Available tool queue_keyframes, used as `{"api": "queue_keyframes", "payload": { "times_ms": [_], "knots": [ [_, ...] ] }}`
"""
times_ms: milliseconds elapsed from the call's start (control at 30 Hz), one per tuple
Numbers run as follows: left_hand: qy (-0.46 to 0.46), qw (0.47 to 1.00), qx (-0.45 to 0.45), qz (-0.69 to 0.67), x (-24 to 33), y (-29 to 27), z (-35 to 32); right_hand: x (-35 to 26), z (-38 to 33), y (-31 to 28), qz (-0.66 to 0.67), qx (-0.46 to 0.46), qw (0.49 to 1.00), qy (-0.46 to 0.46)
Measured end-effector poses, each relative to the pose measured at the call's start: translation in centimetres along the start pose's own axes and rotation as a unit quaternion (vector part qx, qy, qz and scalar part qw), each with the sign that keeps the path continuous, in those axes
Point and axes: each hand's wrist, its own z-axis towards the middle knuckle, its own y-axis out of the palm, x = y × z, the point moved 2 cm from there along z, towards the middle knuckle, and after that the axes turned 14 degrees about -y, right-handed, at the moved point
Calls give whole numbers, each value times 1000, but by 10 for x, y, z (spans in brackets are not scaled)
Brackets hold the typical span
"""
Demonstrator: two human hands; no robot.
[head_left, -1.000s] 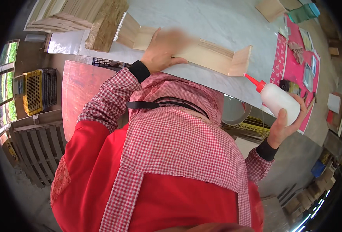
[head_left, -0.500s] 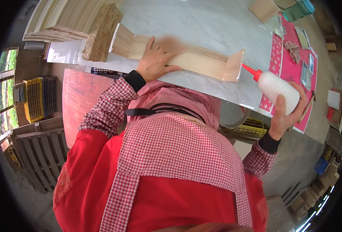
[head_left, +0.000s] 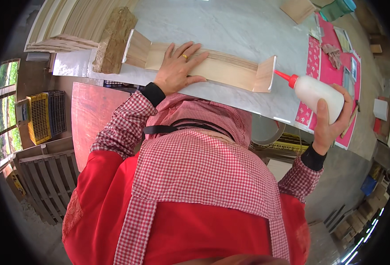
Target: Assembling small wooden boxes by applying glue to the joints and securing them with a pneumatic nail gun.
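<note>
On the table in front of me lies a long wooden piece [head_left: 230,70] with an upright panel at each end. My left hand [head_left: 180,66] rests flat on it, fingers spread, a ring on one finger. In my right hand [head_left: 329,126] is a white glue bottle [head_left: 319,98] with a red nozzle, tilted to the left. The nozzle tip is at the outer edge of the right end panel [head_left: 264,75]; whether it touches I cannot tell. A white line of glue runs along that edge, and the left end panel [head_left: 137,47] has a white edge too.
A block of pressed chipboard [head_left: 115,42] stands left of the piece, beside stacked wooden boards [head_left: 67,22]. To the right, a pink patterned cloth [head_left: 334,48] carries a crumpled glove-like cloth [head_left: 331,53]. A wooden box [head_left: 297,10] and a teal container [head_left: 337,10] stand at the far right.
The nozzle tip has moved slightly up along the right panel's edge, and my right hand has shifted slightly right. The blur beside my left hand is gone; its fingers now lie spread on the wood.
</note>
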Motion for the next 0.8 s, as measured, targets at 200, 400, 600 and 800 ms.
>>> {"api": "queue_keyframes", "payload": {
  "times_ms": [200, 400, 600, 800],
  "knots": [
    [-1, 1000, 5, -5, -1, 0, 1, -13, -20, -17, 49, -30, 998, 32],
    [-2, 1000, -4, -17, -4, 1, 4, 9, -30, -2, 163, 206, 957, 123],
    [-34, 999, -7, -26, -7, -2, -13, 114, -3, 38, -75, 289, 946, 125],
    [-47, 997, 13, -58, -2, -30, -5, 231, 8, 52, -97, 227, 962, 121]
  ]
}}
